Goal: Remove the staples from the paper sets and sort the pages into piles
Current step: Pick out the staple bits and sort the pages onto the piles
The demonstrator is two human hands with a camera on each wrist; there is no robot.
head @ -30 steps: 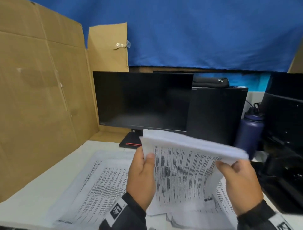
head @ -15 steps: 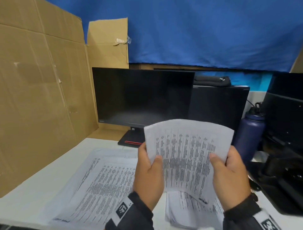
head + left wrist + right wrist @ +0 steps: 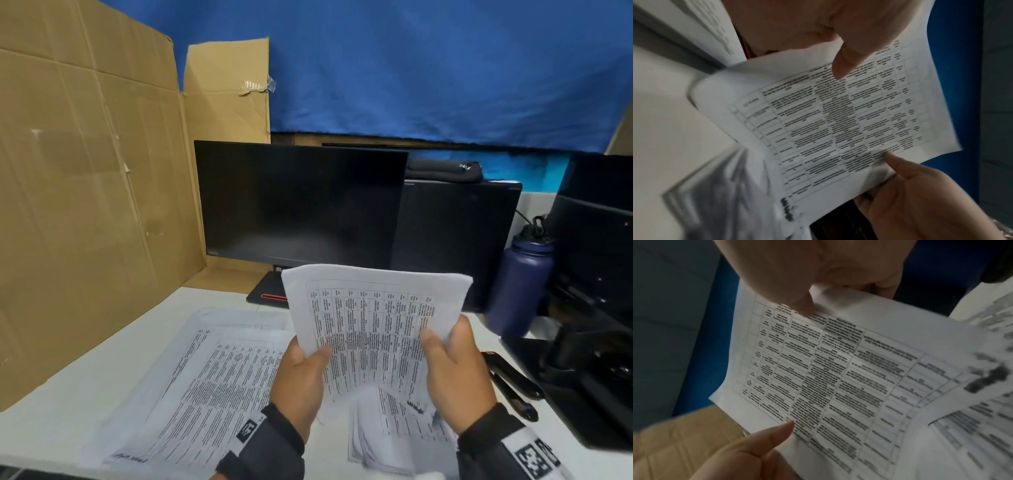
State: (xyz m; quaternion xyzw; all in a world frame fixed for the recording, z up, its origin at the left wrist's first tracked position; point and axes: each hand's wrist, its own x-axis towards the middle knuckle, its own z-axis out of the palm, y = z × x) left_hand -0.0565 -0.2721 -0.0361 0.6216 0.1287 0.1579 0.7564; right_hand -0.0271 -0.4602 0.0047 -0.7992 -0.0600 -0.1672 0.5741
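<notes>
A paper set (image 3: 373, 315) printed with a table stands upright in the air over the white table (image 3: 113, 370). My left hand (image 3: 301, 373) grips its lower left edge, thumb on the printed face. My right hand (image 3: 452, 370) pinches the right edge the same way. In the left wrist view the paper set (image 3: 838, 121) shows my left thumb (image 3: 842, 65) on top and my right hand (image 3: 910, 186) below. The right wrist view has the paper set (image 3: 828, 369) under my right thumb (image 3: 801, 305). No staple is visible.
A wide pile of printed pages (image 3: 219, 383) lies on the table to the left; a smaller pile (image 3: 394, 431) lies under my hands. A black tool (image 3: 507, 373) and a blue bottle (image 3: 520, 277) are at the right. A monitor (image 3: 301, 202) stands behind, cardboard (image 3: 85, 205) at the left.
The paper set, bent over at its top a second ago, has straightened and now stands upright. My hands have come closer together on its lower edges.
</notes>
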